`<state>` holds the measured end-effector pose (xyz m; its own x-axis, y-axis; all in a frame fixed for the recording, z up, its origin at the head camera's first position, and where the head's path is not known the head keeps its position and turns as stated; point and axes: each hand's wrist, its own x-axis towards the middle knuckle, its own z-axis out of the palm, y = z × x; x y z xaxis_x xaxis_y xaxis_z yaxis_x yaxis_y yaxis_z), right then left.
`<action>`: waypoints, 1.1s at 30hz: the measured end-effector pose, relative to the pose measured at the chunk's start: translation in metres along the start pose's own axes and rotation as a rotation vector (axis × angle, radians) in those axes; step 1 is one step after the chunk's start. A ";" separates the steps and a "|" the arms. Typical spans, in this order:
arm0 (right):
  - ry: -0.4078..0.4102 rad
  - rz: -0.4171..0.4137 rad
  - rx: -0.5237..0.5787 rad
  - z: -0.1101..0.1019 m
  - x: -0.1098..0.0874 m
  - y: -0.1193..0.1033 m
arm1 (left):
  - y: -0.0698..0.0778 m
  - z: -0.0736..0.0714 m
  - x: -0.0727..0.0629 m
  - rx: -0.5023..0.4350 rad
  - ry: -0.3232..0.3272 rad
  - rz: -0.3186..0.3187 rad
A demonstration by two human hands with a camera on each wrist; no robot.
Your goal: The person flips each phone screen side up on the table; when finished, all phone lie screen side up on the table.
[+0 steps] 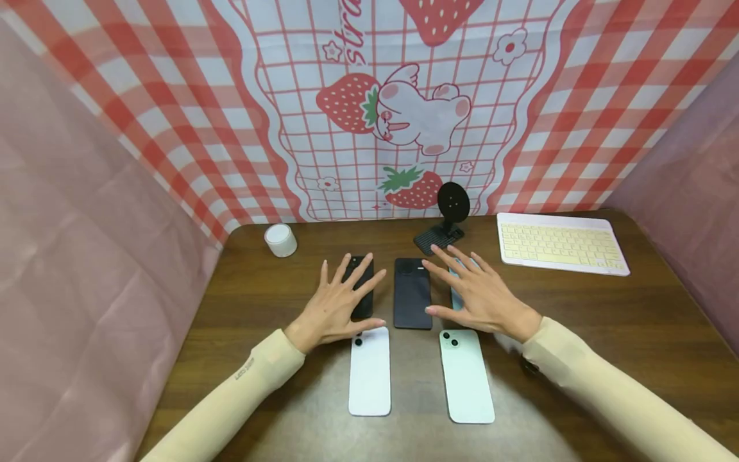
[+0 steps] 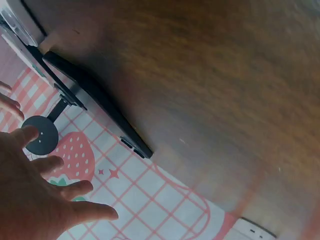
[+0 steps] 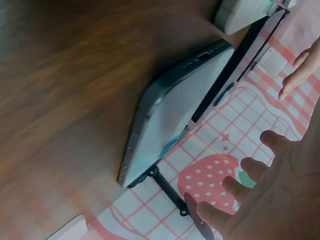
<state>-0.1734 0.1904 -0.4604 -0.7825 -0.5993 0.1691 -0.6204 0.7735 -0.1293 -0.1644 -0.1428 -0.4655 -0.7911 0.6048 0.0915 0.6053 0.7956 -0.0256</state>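
Observation:
My left hand [image 1: 335, 307] spreads its fingers over a black phone [image 1: 364, 303], hiding part of it; the thumb overlaps the top of a white phone [image 1: 370, 378]. In the left wrist view the black phone [image 2: 97, 97] lies beyond the spread fingers. My right hand [image 1: 484, 296] is likewise spread, covering much of a light blue phone [image 1: 456, 296], which shows its flat back [image 3: 187, 95] in the right wrist view. Between the hands lies a dark grey phone [image 1: 412, 301]. Nearer, below the right hand, is a pale green phone [image 1: 470, 385]. Neither hand grips anything.
Behind the phones stands a black folding stand [image 1: 444, 221] with a round plate. A white keyboard with yellow keys [image 1: 562, 244] lies at the back right, and a small white cylinder [image 1: 280, 240] at the back left. A strawberry-print cloth [image 1: 427, 122] hangs behind the wooden table [image 1: 242, 289].

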 end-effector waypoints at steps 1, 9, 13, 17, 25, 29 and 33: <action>-0.005 -0.001 0.015 0.000 0.002 0.000 | 0.000 0.000 0.000 -0.010 0.004 -0.005; -0.055 -0.012 0.275 -0.003 0.021 -0.010 | 0.005 -0.003 -0.002 -0.210 -0.001 -0.126; -0.106 0.047 0.400 -0.003 0.030 -0.018 | 0.008 -0.004 -0.001 -0.258 0.020 -0.211; -0.120 0.083 0.506 0.001 0.040 -0.022 | 0.012 -0.003 0.001 -0.247 0.026 -0.293; -0.087 0.103 0.703 0.009 0.062 -0.026 | 0.020 0.001 0.007 -0.146 -0.012 -0.343; -0.062 0.120 0.777 0.012 0.073 -0.028 | 0.024 0.001 0.011 -0.105 -0.047 -0.367; -0.056 0.154 0.811 0.015 0.083 -0.033 | 0.028 -0.001 0.014 -0.058 -0.087 -0.393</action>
<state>-0.2187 0.1120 -0.4568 -0.8503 -0.5243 0.0458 -0.3351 0.4721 -0.8154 -0.1583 -0.1117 -0.4636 -0.9663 0.2572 -0.0017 0.2568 0.9651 0.0507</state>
